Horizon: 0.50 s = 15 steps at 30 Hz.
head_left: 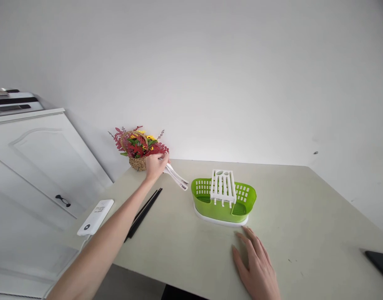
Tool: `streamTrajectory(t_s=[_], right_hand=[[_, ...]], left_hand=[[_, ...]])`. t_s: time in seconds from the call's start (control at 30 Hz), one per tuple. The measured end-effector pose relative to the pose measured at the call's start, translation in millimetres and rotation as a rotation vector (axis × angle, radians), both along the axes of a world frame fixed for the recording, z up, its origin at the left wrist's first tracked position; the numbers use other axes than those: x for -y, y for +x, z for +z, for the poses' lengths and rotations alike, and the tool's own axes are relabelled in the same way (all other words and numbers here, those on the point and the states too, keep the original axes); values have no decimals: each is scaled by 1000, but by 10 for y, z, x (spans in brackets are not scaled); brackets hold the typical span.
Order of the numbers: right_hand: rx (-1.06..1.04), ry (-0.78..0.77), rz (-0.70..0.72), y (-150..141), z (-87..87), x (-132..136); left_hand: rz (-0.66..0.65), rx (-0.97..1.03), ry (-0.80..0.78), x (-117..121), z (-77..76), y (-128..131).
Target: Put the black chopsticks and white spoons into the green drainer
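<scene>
My left hand (157,166) reaches out over the back left of the table, closed around a few white spoons (176,176). Their long handles with small printed labels point right, toward the basket, while my fingers hide the other ends. A green draining basket (216,211) stands on a white base tray (221,223), with a slotted white rack (223,186) across its middle. Fingers apart, my right hand (256,266) rests at the table's front, fingertips close to the tray's right front edge. Several black chopsticks (144,213) lie beneath and right of my left forearm.
A wicker basket of artificial flowers (137,146) stands at the back left against the wall. On the left edge lies a white power bank (95,217) with a cable. White cabinets (38,166) border the left side. A dark flat object (379,263) sits at the far right.
</scene>
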State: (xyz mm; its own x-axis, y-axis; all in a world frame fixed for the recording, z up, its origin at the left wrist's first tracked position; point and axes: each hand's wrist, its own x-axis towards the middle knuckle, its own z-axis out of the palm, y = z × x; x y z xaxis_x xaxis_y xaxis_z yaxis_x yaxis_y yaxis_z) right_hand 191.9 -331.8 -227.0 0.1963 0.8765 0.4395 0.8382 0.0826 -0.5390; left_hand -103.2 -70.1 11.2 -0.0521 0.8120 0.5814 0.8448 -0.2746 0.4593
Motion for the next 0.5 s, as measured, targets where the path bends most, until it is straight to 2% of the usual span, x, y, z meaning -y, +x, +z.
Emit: streamTrajectory(t_s=[0.1, 0.2, 0.33, 0.5], right_hand=[[-21, 11, -14, -28, 28, 6], [-30, 17, -16, -46, 42, 12], [-26, -3, -19, -23, 39, 21], [-1, -37, -4, -3, 47, 27]], left_hand=[[-56, -93, -105, -10, -161, -326], [-149, -193, -256, 15, -328, -541], [-320, -306, -455, 49, -532, -643], [-480, -394, -557, 76, -764, -648]])
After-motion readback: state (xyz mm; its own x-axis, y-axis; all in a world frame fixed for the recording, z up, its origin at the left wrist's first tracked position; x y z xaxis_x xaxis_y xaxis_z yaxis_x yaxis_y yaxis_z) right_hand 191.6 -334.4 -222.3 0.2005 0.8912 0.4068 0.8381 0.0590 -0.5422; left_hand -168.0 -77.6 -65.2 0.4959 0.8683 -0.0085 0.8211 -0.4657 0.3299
